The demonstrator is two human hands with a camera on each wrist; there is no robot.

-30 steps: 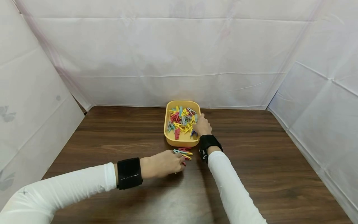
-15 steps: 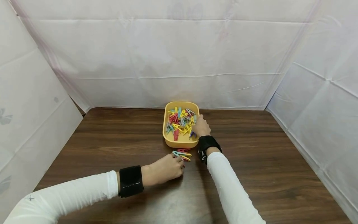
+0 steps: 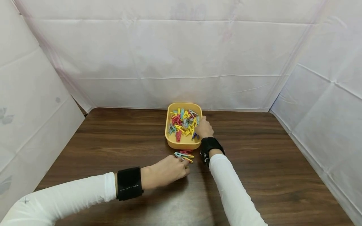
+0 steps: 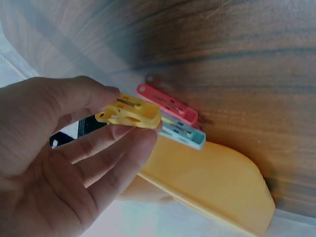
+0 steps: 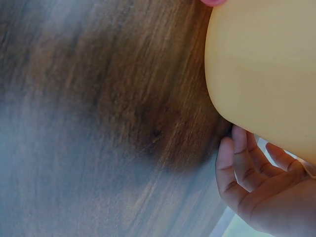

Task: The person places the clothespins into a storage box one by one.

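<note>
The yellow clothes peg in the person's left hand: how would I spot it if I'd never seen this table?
Start at the yellow tray of mixed pegs at the back of the wooden table. On the table just in front of it lie a red peg and a light blue peg. The yellow peg is the one pinched in the left hand beside them.

Staged recording booth, not a home or shop: white sheeting [image 3: 181, 59] hangs creased on the left, far and right sides, closing in a dark wood-grain table [image 3: 268, 163]. Only a yellow tray [image 3: 183, 144] of coloured clothespins [image 3: 183, 122] sits on it.
</note>
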